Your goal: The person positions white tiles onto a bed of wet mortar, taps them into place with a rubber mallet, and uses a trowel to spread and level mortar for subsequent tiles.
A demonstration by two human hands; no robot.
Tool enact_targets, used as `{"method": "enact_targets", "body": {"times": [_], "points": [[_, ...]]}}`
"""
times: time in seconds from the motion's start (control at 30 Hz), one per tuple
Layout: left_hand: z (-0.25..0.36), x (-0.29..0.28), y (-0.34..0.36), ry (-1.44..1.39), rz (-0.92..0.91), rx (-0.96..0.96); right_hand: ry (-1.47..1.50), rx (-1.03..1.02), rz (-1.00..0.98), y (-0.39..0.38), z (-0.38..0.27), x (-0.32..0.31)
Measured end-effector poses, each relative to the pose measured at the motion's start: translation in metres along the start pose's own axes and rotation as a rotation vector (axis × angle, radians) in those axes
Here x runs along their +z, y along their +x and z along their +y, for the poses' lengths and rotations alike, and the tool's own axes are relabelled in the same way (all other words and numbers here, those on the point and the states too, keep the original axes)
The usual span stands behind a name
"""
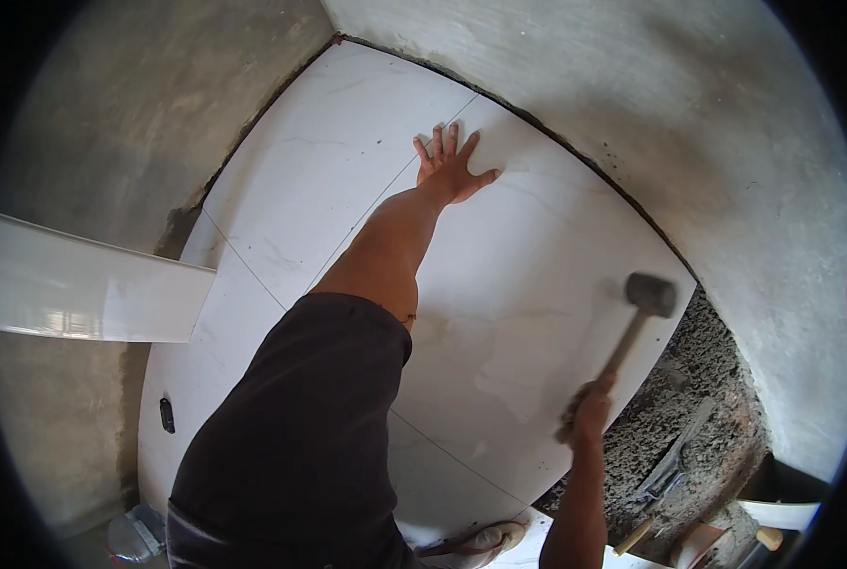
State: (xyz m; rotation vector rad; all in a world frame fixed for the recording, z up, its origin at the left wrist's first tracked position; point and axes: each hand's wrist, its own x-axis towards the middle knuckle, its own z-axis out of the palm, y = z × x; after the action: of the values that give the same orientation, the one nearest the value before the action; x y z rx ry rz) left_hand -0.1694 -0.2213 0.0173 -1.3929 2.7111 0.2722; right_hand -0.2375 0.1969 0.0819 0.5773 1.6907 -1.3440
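Grey cement walls [689, 123] border a floor laid with white, faintly veined tiles [300, 142]. The far part of one large tile [518, 275] is covered by the left hand [454, 175], which is set open, palm down, fingers spread at a seam. A dark-headed mallet [636, 327] is gripped by its handle in the closed right hand [589, 414]; its blurred head is seen over the tile near the right edge, contact being indeterminable. Beyond that edge, a trowel [670, 469] is shown on coarse grey mortar [693, 365].

The left hand [453, 174] reaches far forward, splayed wide, while the right hand [590, 413] is clenched.
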Motion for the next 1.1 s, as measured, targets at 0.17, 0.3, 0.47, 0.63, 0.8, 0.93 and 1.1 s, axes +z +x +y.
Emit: {"method": "enact_targets", "body": {"times": [0.17,0.3,0.47,0.63,0.8,0.93,1.1], "points": [[-0.001,0.005,0.002,0.014,0.007,0.017,0.112,-0.226,0.085,-0.001,0.004,0.026],[0.000,-0.001,0.002,0.024,-0.014,0.004,-0.054,-0.203,0.036,-0.010,-0.018,0.027],[-0.001,0.005,0.007,0.029,0.042,0.028,-0.091,-0.042,-0.044,0.008,0.000,0.021],[0.000,0.008,0.006,0.023,0.042,0.030,0.072,-0.326,0.074,-0.002,0.023,0.024],[-0.010,0.007,0.008,0.048,0.075,0.018,0.126,-0.287,0.112,-0.021,0.010,0.022],[0.003,0.021,0.022,0.126,0.071,0.056,-0.145,-0.036,0.038,0.008,0.034,0.000],[0.055,0.017,0.015,0.057,-0.017,0.130,0.755,-0.127,-0.297,0.076,0.081,-0.070]]}}
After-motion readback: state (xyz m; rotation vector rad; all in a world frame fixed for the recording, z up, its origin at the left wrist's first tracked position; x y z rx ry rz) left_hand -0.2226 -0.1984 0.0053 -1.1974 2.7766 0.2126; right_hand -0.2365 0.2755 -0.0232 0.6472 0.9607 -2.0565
